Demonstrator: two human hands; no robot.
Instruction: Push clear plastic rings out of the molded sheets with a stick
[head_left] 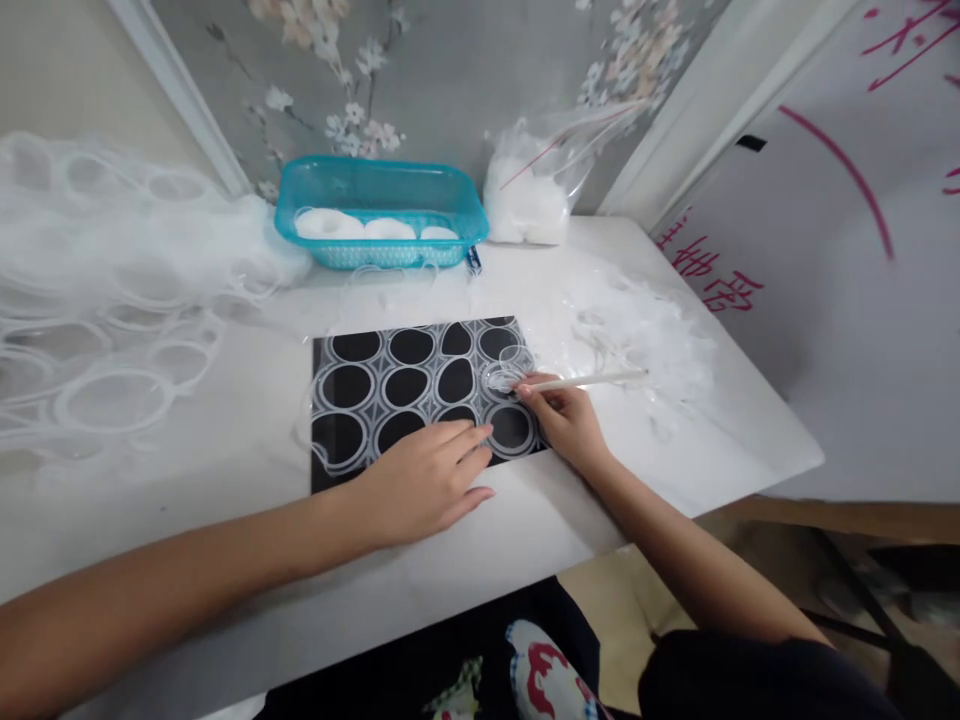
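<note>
A black sheet lies on the white table, covered by a translucent film with rows of ring-shaped cutouts. My left hand rests on its lower edge, palm down, fingers stretched toward the right. At the sheet's right side, my right hand pinches a thin white stick that points out to the right. By those fingertips, a small whitish loop of film or thread sits over one of the rings; its exact kind is hard to make out.
A blue plastic basket with white rolls stands at the back, beside a clear zip bag of white material. Translucent ring-cut film is heaped at left, thin scraps at right. A whiteboard borders the table on the right.
</note>
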